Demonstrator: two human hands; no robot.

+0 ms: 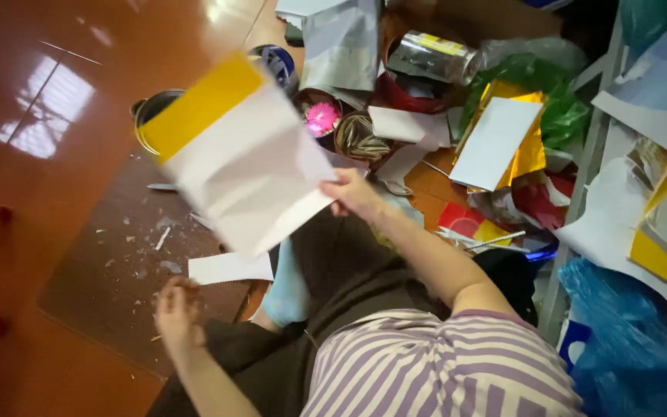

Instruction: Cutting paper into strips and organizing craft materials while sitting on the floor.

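My right hand (355,193) pinches the lower right edge of a large white sheet with a yellow band (241,158) and holds it up, tilted, above the floor; the sheet is blurred. My left hand (178,309) rests low by my knee on a brown mat (109,270), fingers loosely curled with nothing in them. A small white paper piece with a jagged edge (230,269) lies just beyond that hand. My foot in a light blue sock (287,287) is tucked beneath the sheet.
Paper scraps dot the mat. A metal tin (150,110) stands behind the sheet. A pile with a pink flower (320,118), a white card (495,143), gold and green foil lies ahead. A shelf frame (580,201) and a blue plastic bag (627,347) stand on the right.
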